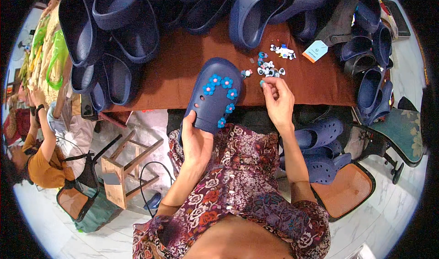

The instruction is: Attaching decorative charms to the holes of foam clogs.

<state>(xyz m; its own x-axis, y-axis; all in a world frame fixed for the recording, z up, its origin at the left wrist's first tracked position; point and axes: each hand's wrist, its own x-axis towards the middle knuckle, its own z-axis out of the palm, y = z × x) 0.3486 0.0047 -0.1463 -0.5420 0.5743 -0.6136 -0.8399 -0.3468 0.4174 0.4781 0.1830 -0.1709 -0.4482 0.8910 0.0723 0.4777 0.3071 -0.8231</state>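
Note:
My left hand (197, 142) grips a navy foam clog (214, 105) near its lower end, thumb on the side, top face turned up. Several blue flower charms (232, 93) with pink centres are set in a curve over the clog's holes. A few holes at its left side are bare. To the right of the clog, my right hand (279, 99) pinches a small teal piece (262, 83) between thumb and fingertips. Its exact shape is mostly hidden. Just beyond those fingers lies a loose pile of small white, black and blue charms (270, 70).
Many navy clogs (80, 25) crowd the brown-covered table (169, 83) along the back and both sides. A paper tag (316, 51) lies at right. Blue clogs rest on an orange-seated chair (343, 190). At left are a wooden stool (120, 176) and another person (45, 167).

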